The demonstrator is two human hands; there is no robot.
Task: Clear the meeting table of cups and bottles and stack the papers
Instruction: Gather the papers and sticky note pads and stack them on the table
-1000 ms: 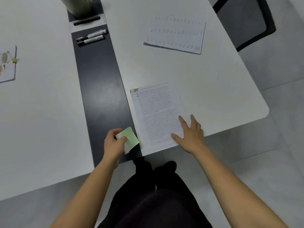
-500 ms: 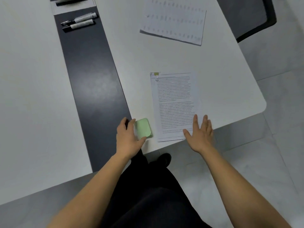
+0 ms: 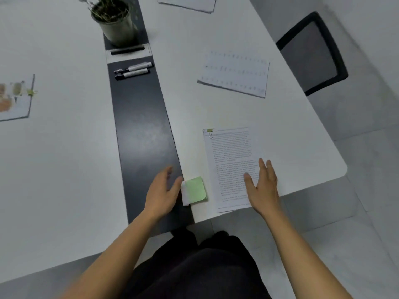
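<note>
resting my right hand (image 3: 262,186) flat, fingers straight, on the near corner of the clipped paper (image 3: 228,156), which lies by the table (image 3: 280,117) edge at 1 o'clock from me. my left hand (image 3: 162,190) is released, fingers loose over the dark strip (image 3: 140,126), thumb touching the white edge of the green notes (image 3: 195,188), just at 9 o'clock of that paper. a second sheet (image 3: 234,73) lies farther off at 1 o'clock, a picture sheet (image 3: 15,100) at 10, two markers (image 3: 133,70) at 11.
</note>
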